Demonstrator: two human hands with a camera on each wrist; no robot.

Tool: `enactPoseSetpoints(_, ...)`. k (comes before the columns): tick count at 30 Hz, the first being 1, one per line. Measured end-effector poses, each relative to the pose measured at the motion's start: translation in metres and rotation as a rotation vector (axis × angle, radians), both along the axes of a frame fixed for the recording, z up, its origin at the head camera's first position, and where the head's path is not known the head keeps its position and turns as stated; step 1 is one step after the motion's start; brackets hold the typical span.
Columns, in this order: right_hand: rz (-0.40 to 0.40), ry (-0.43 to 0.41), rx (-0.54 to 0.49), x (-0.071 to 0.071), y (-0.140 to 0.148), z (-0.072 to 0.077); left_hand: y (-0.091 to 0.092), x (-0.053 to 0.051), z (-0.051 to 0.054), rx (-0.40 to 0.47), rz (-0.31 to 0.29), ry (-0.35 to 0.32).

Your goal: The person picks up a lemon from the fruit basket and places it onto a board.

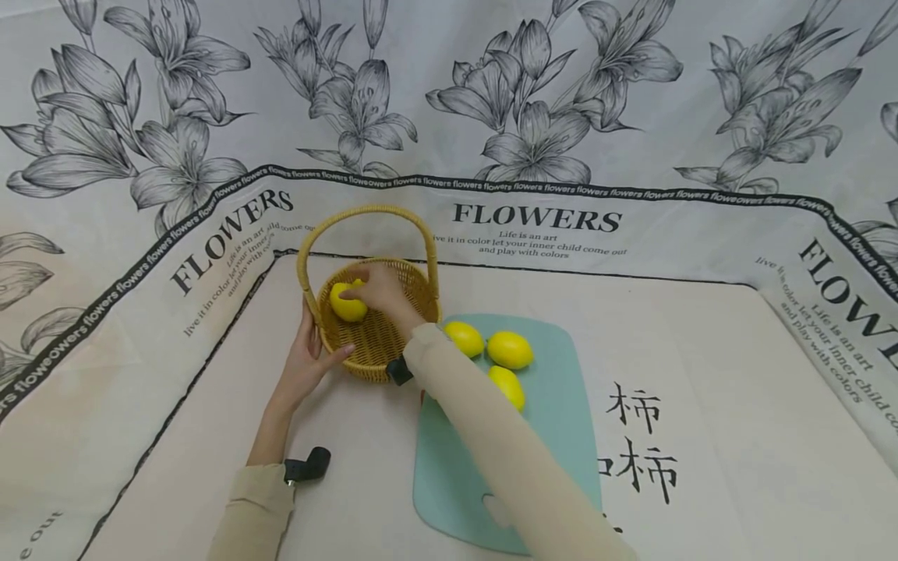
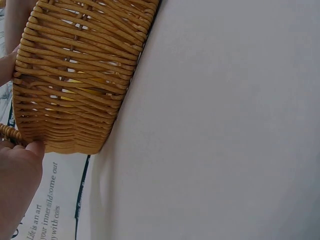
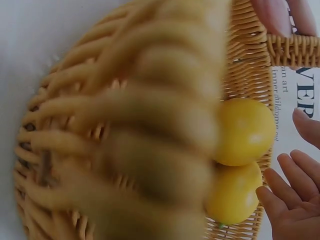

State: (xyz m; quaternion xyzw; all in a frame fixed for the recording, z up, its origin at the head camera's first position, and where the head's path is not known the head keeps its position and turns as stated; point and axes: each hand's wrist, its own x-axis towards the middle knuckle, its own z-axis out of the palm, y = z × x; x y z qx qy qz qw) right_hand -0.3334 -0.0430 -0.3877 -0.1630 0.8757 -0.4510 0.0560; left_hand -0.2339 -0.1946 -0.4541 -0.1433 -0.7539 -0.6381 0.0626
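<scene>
A wicker basket (image 1: 365, 343) with a tall arched handle (image 1: 365, 209) stands at the left back of the table. My left hand (image 1: 309, 362) grips its left side by the base of the handle; the left wrist view shows the fingers (image 2: 35, 150) there. Inside the basket, my right hand (image 1: 382, 290) is over a yellow lemon (image 1: 348, 304). In the right wrist view two lemons, an upper one (image 3: 246, 131) and a lower one (image 3: 235, 192), lie against the basket wall, and the right hand (image 3: 295, 195) has its fingers spread beside them, apparently without gripping either.
A pale green cutting board (image 1: 554, 436) lies right of the basket, under the right forearm. Three lemons are visible on it: one by the sleeve (image 1: 464, 340), one farther right (image 1: 510, 351), one nearer (image 1: 508, 388). Floral printed cloth (image 1: 533, 140) rises behind the table.
</scene>
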Motion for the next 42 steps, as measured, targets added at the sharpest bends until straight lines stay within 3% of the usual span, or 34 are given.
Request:
enactPoseSetpoints(8, 0.027, -0.001, 0.038, 0.001, -0.007, -0.001, 0.001, 0.001, 0.003, -0.001, 0.001, 0.009)
enactPoseSetpoints(12, 0.023, 0.011, 0.052, 0.0, -0.008, -0.001, 0.006, 0.007, 0.015, 0.036, -0.02, -0.01)
enactPoseSetpoints(19, 0.048, -0.001, 0.087, -0.002, -0.009, 0.0, 0.003, 0.0, 0.002, 0.027, -0.009, 0.002)
enactPoseSetpoints(25, 0.06, -0.025, 0.143, -0.003, -0.011, 0.001, 0.009, 0.011, 0.023, 0.029, -0.013, -0.037)
enactPoseSetpoints(29, 0.056, -0.039, 0.147, -0.002, -0.011, 0.001, 0.011, 0.014, 0.03, 0.018, -0.01, -0.05)
enactPoseSetpoints(36, 0.09, -0.066, 0.199, 0.0, -0.008, -0.006, 0.01, 0.014, 0.03, 0.005, -0.003, -0.059)
enactPoseSetpoints(42, 0.117, -0.085, 0.169, 0.002, -0.007, -0.011, 0.008, 0.012, 0.024, 0.006, -0.003, -0.057)
